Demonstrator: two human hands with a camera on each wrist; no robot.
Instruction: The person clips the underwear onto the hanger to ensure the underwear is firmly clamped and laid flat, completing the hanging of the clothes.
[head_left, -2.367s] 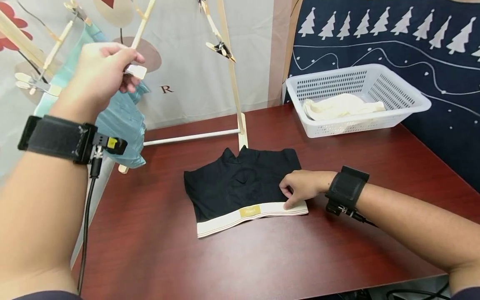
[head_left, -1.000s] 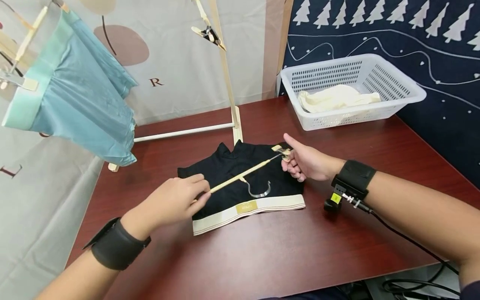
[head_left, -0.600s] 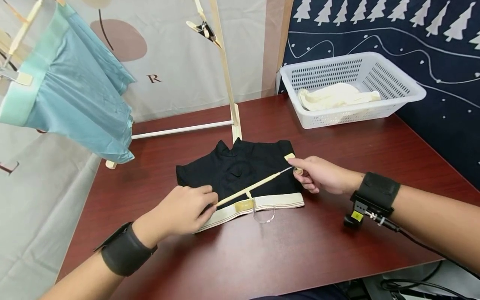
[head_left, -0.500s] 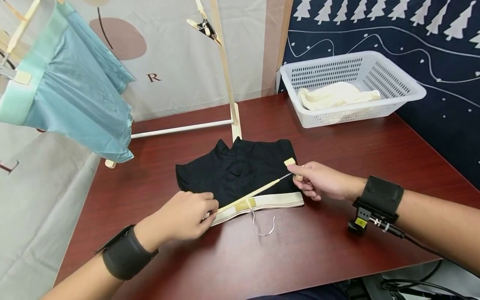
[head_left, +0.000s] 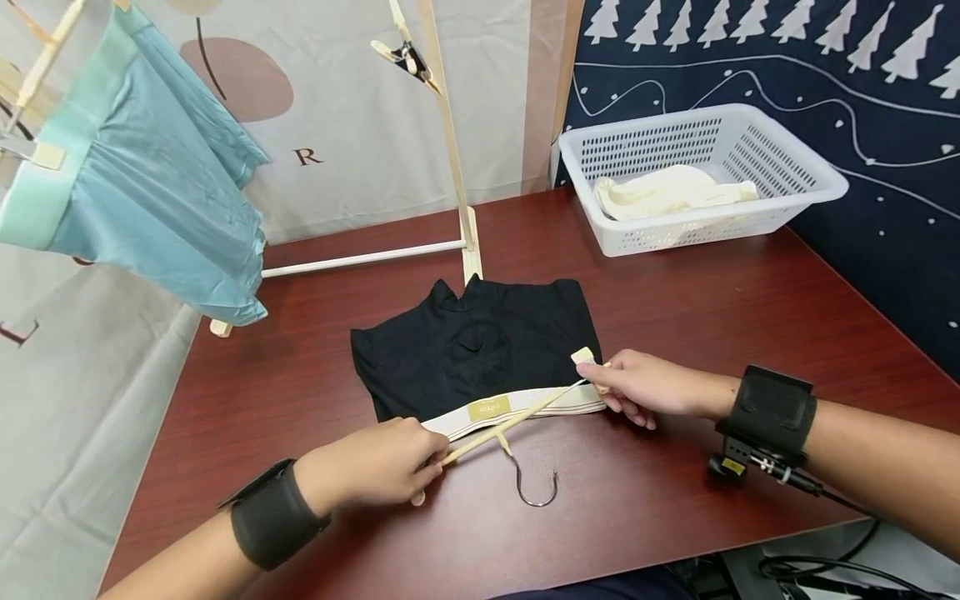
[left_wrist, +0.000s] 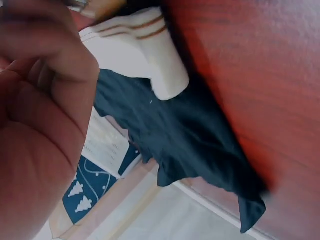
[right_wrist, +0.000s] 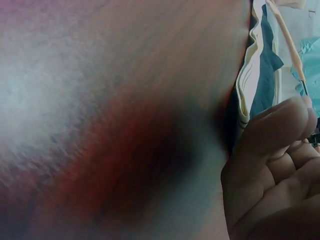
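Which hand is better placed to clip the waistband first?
Probably the right hand: it grips the clip near the right end of the waistband, while the left hand mostly hides its end of the hanger.

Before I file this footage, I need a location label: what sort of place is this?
Probably an indoor tabletop set up for hanging laundry, perhaps staged: a blue garment hangs clipped up, a clip hanger is held at the waistband of a black garment, and a plastic basket holds cream fabric.
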